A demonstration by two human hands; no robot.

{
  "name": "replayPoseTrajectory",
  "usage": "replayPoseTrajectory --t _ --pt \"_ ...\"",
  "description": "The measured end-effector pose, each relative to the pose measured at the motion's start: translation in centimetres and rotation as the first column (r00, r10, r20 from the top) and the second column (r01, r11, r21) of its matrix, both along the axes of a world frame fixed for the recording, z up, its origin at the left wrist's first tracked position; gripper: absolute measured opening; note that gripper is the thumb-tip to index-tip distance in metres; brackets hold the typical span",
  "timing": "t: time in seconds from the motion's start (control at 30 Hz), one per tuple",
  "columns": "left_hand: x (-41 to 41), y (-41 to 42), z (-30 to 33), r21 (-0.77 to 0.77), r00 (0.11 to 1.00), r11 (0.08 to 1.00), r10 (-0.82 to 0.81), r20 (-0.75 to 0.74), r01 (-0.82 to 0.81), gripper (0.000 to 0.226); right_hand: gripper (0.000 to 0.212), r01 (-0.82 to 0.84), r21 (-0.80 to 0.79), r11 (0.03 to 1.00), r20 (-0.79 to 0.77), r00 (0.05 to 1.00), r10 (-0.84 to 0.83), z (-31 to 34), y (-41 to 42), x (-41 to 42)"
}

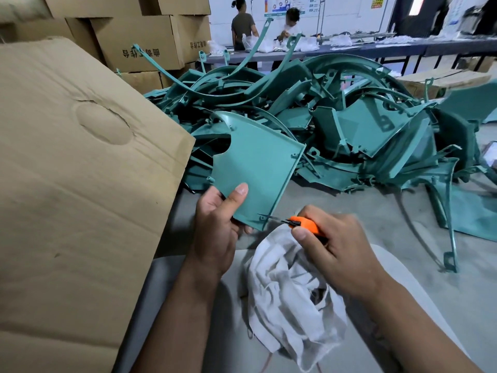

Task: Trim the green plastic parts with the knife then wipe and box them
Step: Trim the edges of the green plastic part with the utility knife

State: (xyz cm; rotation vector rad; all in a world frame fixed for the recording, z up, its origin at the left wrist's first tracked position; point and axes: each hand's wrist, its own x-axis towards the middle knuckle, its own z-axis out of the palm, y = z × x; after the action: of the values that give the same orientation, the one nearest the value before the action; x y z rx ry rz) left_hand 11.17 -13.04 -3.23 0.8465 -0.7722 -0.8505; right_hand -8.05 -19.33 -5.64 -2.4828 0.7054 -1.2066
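cardboard box [80, 184] at left, contents hidden | left hand [215, 227] grip pinching green panel [255, 170] upright over desk [376, 211] | right hand [333, 246] grip closed round orange knife [304, 224], blade at panel's lower corner | white rag [290, 300] unused below | trimming stage; large pile of green parts [322, 117] left | workshop, stacked cartons [139, 39] behind

A grey surface [363, 208] carries a tangled heap of green plastic parts [309, 109] across its far side; a crumpled white cloth [285, 300] lies near its front edge; a cardboard box [80, 184] stands at its left.
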Motion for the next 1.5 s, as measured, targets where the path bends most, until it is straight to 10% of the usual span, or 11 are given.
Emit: replayPoseTrajectory --t 0.47,1.07,1.5 --pt "-1.6 0.6 0.8 0.019 0.997 0.998 -0.067 0.038 0.066 0.023 0.05 0.305 0.076 0.949 0.263 0.912 -0.314 0.7 -1.3 -2.2" --pt "-2.3 1.0 1.8 -0.055 0.999 0.998 -0.01 0.044 0.012 0.011 0.058 -0.118 0.018 0.993 0.132 0.985 0.115 0.5 0.4 -0.3" --pt "-1.6 0.8 1.7 -0.053 1.0 0.999 0.003 0.012 -0.003 0.02 0.049 0.325 -0.15 0.934 0.165 0.939 -0.301 0.8 -0.1 -0.6"
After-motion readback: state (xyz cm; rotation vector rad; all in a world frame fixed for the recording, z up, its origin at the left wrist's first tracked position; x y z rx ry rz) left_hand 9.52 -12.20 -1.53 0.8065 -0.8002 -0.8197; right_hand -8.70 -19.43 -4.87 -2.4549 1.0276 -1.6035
